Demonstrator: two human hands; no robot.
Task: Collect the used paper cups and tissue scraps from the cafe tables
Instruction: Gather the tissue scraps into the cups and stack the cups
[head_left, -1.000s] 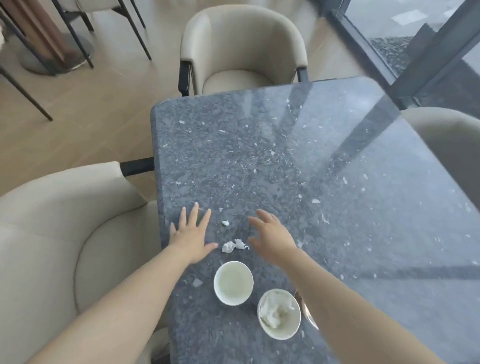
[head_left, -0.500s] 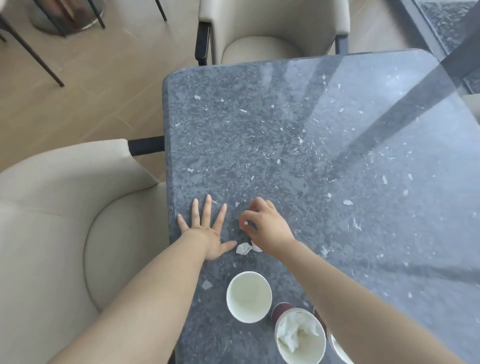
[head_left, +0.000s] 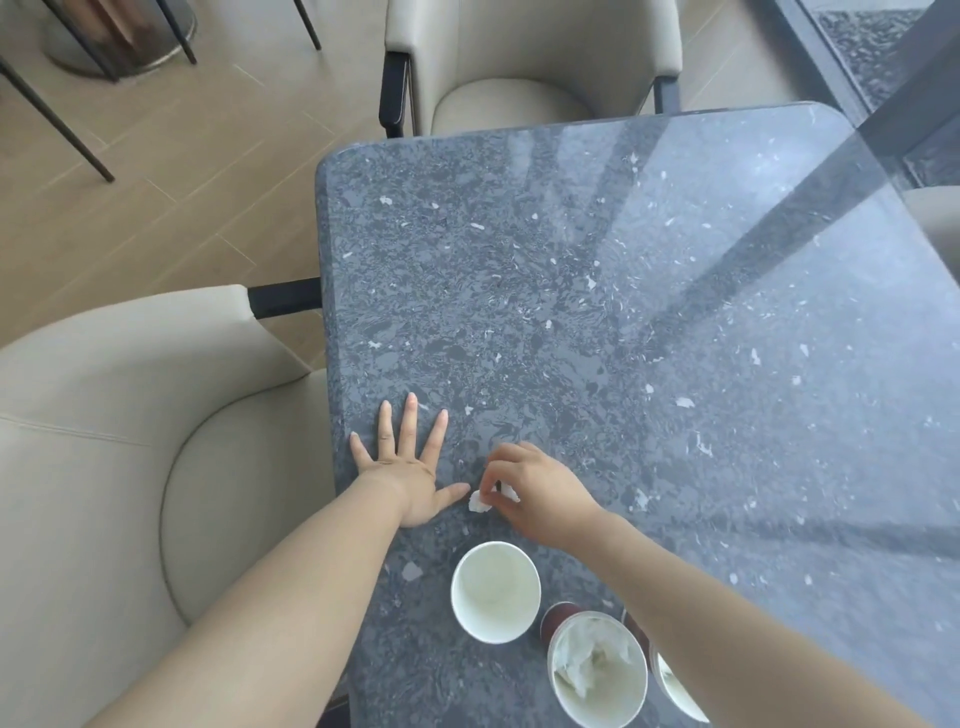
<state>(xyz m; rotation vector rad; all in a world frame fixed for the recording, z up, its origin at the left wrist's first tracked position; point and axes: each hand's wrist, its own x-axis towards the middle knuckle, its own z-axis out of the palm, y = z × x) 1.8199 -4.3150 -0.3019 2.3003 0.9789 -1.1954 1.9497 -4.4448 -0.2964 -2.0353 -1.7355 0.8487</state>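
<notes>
Currently logging the scrap-collection step. My left hand (head_left: 402, 467) lies flat, palm down, on the table (head_left: 571, 312), fingers straight and spread, holding nothing; its little finger sits at the table edge, with the chair (head_left: 104, 415) just beyond on that side. My right hand (head_left: 535, 493) is curled, thumb and fingertips pinched on a white tissue scrap (head_left: 479, 503) that sits just beside the tip of the left thumb. A second bit of white shows under the right fingers; I cannot tell whether it is the same piece or a separate one, nor whether the scrap is lifted or touching the surface. Nearer to me than both hands, between the forearms, stands an empty cup (head_left: 495, 591), upright and open. Beside it, close against the right forearm, is a stuffed cup (head_left: 597, 667) already packed with crumpled tissue, and a third cup (head_left: 675, 686) is mostly hidden behind that forearm. Judgement: table nearly cleared of scraps, cups not yet gathered. Next move calls for lifting the pinch cleanly, carrying it back toward me and dropping it into a cup without knocking either rim. Risk: scrap is light, may slip or tear.
</notes>
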